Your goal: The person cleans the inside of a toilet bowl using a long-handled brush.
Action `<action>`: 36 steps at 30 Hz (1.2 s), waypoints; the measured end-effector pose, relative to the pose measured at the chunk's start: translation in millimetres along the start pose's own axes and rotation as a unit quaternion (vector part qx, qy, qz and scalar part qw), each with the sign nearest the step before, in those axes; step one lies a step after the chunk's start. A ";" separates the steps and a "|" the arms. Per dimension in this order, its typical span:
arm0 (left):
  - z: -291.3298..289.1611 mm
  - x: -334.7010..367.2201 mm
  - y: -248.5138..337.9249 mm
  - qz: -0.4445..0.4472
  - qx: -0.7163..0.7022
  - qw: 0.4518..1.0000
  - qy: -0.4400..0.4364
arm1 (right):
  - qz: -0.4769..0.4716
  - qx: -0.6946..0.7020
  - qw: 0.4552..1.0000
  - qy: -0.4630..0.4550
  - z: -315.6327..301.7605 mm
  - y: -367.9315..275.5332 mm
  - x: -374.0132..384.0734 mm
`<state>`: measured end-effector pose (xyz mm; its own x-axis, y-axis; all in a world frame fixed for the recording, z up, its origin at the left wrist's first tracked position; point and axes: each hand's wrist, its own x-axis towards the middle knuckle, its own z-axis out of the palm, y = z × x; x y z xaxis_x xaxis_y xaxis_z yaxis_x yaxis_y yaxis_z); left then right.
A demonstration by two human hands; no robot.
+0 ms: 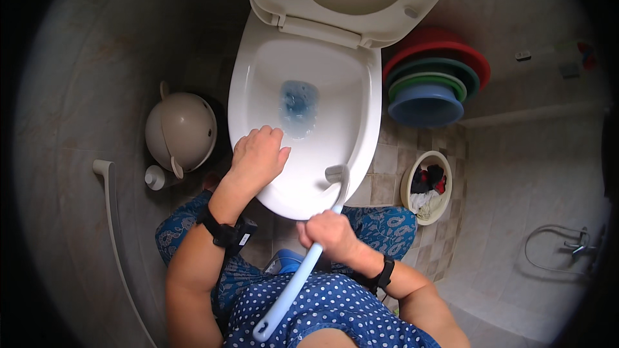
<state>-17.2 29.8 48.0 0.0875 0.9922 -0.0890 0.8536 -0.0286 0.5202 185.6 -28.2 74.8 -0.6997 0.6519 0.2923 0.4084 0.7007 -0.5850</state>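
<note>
A white toilet (371, 113) stands in front of me with its lid and seat (361, 22) raised. Bluish water (300, 106) lies in the bowl. My right hand (330, 235) is wrapped round the light blue handle of a toilet brush (298, 287). Its pale curved head (338, 177) is at the front right inner side of the bowl; I cannot tell whether it touches. Over the front left rim is my left hand (260, 158), holding nothing, thumb apart and fingers bent slightly; whether it rests on the rim is unclear.
A beige lidded bucket (180, 132) and a white-capped bottle (156, 178) stand left of the toilet. To the right are red, green and blue stacked basins (425, 104) and a cream basin (445, 200) with clothes. A grab bar (113, 219) runs along the left wall; a shower tap (577, 247) is far right.
</note>
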 end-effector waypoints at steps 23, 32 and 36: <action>0.3 -0.4 -3.0 0.047 -0.008 0.998 -0.036 | 0.187 0.141 0.968 0.088 -18.0 13.3 4.2; -5.3 8.1 2.0 0.000 -0.089 0.993 0.072 | 0.049 -0.022 0.990 0.134 -18.3 144.7 53.5; -10.2 14.7 -2.0 -0.061 -0.204 0.972 0.101 | 0.224 -0.074 0.972 0.023 -10.7 143.3 64.5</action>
<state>-22.8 45.7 54.3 -0.1390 0.9900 -0.0241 0.5736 0.1003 0.8130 205.2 117.3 17.9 -0.4075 0.9106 0.0694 0.7481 0.3764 -0.5464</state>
